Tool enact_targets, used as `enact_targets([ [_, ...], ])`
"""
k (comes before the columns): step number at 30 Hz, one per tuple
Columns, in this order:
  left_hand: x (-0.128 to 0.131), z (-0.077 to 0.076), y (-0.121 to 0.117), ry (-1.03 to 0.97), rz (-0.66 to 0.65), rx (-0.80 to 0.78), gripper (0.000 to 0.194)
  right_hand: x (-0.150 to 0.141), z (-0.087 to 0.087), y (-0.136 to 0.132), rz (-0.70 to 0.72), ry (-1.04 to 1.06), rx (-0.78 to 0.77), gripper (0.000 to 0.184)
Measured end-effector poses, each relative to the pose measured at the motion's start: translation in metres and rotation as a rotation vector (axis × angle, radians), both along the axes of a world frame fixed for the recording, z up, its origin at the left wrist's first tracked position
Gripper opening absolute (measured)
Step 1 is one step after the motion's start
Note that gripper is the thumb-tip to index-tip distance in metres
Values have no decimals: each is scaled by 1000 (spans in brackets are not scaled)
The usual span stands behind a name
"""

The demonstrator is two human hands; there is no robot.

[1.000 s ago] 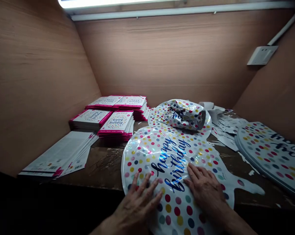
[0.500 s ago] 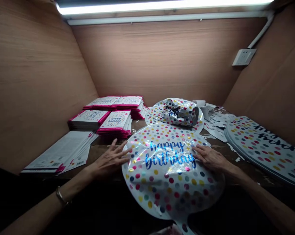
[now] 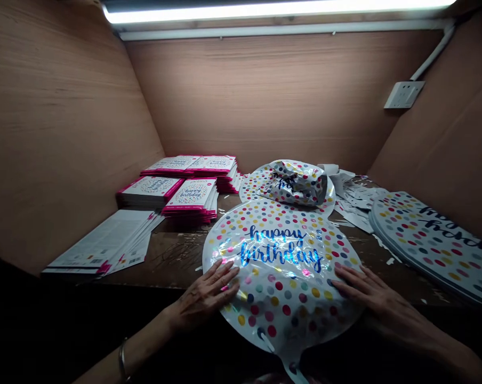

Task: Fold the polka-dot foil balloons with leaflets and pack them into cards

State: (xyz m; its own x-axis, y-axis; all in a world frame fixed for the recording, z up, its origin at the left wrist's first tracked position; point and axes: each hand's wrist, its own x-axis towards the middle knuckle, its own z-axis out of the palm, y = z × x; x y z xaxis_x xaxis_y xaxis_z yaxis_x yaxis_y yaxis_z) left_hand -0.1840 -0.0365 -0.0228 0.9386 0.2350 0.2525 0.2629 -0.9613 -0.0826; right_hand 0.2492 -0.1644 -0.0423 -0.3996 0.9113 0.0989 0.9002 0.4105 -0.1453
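A flat round foil balloon (image 3: 281,282) with coloured dots and blue "happy birthday" lettering lies in front of me, its neck hanging past the table's front edge. My left hand (image 3: 205,298) rests on its left edge, the fingers stretched out and lying on the foil. On the right edge lies my right hand (image 3: 369,293), also with fingers extended flat. Neither hand grips anything. A small white strip (image 3: 267,342) lies on the balloon near its neck. Behind, a crumpled dotted balloon (image 3: 297,184) sits on top of another flat one (image 3: 251,186).
Printed "happy birthday" packets (image 3: 191,194) with pink edges are stacked at the back left. White printed cards (image 3: 101,242) fan out at the front left. Several flat balloons (image 3: 436,245) are piled at the right, beside white paper scraps (image 3: 356,200). Wooden panels (image 3: 257,96) enclose the table (image 3: 177,253).
Both hands have slid toward me along the balloon's edges. My left hand has come further onto the foil, and my right hand has moved off the lettering toward the right edge.
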Motion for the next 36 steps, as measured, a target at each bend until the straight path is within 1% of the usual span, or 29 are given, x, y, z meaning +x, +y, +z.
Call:
enact_targets([
  [2,-1,0,-2,6,-4,-86,44,0,-14,-3,-14,35,92,51],
  [3,-1,2,-3,3,1,-150,43,-1,-19,-3,-16,69,115,48],
  [5,-1,7,-3,-32,34,-335,40,0,-22,1,-27,167,94,45],
  [6,0,11,0,-67,73,-462,38,0,-21,5,-53,233,59,44],
  [7,2,16,4,-112,143,-610,36,2,-17,10,-107,309,15,44],
  [8,5,22,10,-173,261,-765,34,3,-11,16,-185,386,-32,43],
  [9,8,28,18,-240,408,-905,33,3,-5,24,-272,450,-75,41],
  [10,13,33,28,-302,558,-1015,33,3,2,33,-355,488,-120,39],
  [11,19,38,39,-350,687,-1091,33,2,8,44,-433,481,-172,39],
  [12,26,41,52,-380,782,-1137,33,-1,13,55,-498,439,-225,40],
  [13,33,43,64,-394,839,-1163,32,-4,17,66,-553,377,-268,42],
  [16,49,43,95,-376,905,-1220,30,-16,21,94,-701,207,-336,47],
  [18,53,40,106,-376,942,-1244,30,-22,18,103,-754,173,-332,46],
  [20,49,36,108,-394,952,-1257,32,-24,15,106,-787,157,-333,46],
  [23,33,31,99,-441,923,-1253,35,-23,15,101,-834,146,-334,48],
  [25,21,26,90,-480,906,-1208,37,-20,17,94,-814,183,-338,47],
  [28,13,18,77,-530,932,-1078,40,-13,18,77,-654,404,-294,44],
  [30,14,12,71,-546,967,-973,39,-7,13,63,-608,579,-212,44],
  [33,22,7,68,-532,1016,-796,33,-2,0,49,-667,701,-39,40],
  [35,27,6,67,-475,1042,-674,28,-4,-9,46,-720,655,82,37],
  [36,30,6,67,-427,1056,-617,26,-6,-12,47,-757,578,132,36],
])
